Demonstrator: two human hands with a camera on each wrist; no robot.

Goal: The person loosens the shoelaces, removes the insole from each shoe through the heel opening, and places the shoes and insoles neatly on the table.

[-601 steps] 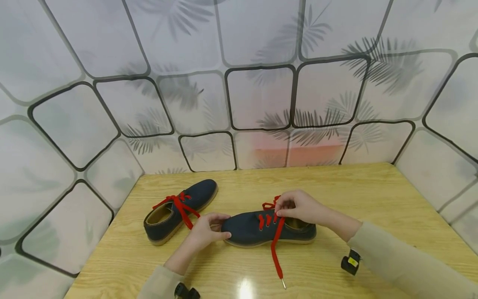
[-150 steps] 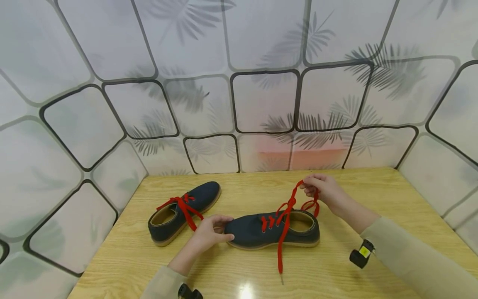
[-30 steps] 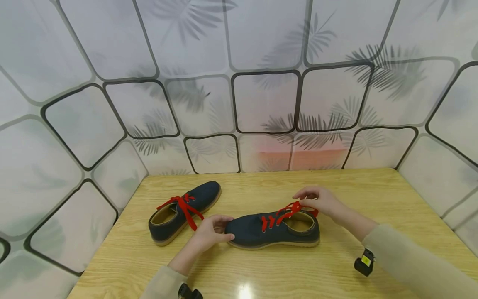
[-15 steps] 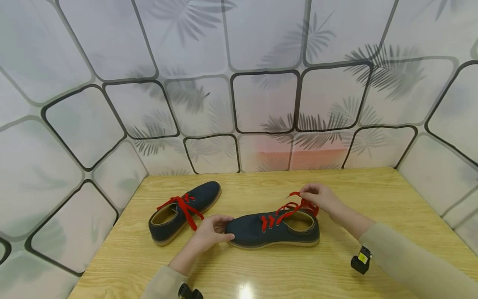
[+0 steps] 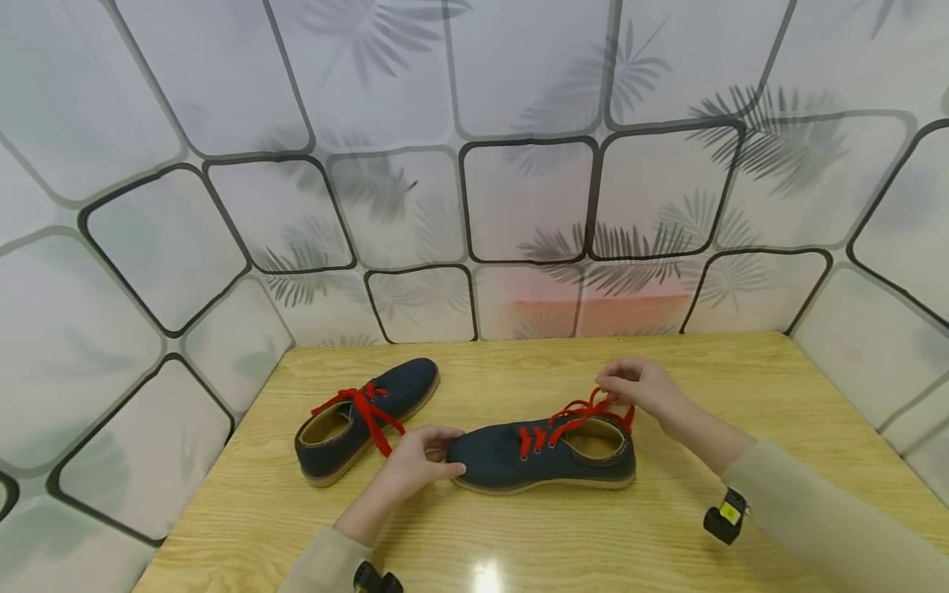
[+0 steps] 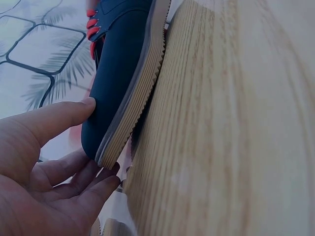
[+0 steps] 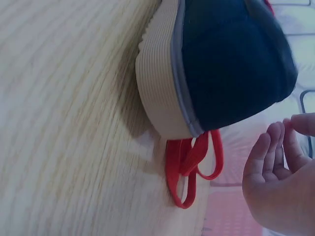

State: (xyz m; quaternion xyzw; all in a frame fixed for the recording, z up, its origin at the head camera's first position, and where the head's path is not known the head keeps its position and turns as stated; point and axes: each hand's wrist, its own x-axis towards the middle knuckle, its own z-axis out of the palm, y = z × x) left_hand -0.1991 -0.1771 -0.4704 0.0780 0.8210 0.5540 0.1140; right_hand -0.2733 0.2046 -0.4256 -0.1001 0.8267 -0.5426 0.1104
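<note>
A navy shoe [image 5: 504,461] with red laces lies sideways on the table, toe to the left. My left hand [image 5: 406,461] grips its toe; in the left wrist view the thumb [image 6: 78,112] presses the upper and the fingers reach the sole's front. Above the shoe's opening my right hand [image 5: 641,387] pinches the red shoelace [image 5: 589,406], thumb against fingertips. The lace crosses the opening in loose loops. In the right wrist view several red loops [image 7: 184,172] hang on the far side of the heel; the pinched bit is hidden there.
A second navy shoe [image 5: 404,385] with red laces stands at the left, toe pointing back right, its lace end close to my left hand. The wooden table [image 5: 741,395] ends at a patterned cloth backdrop [image 5: 519,206]. A camera [image 5: 725,517] sits on my right wrist.
The lace end that hung down the near side seconds ago is gone from there. My right hand has come down from its lifted position and regripped the lace. The left hand stays at the toe.
</note>
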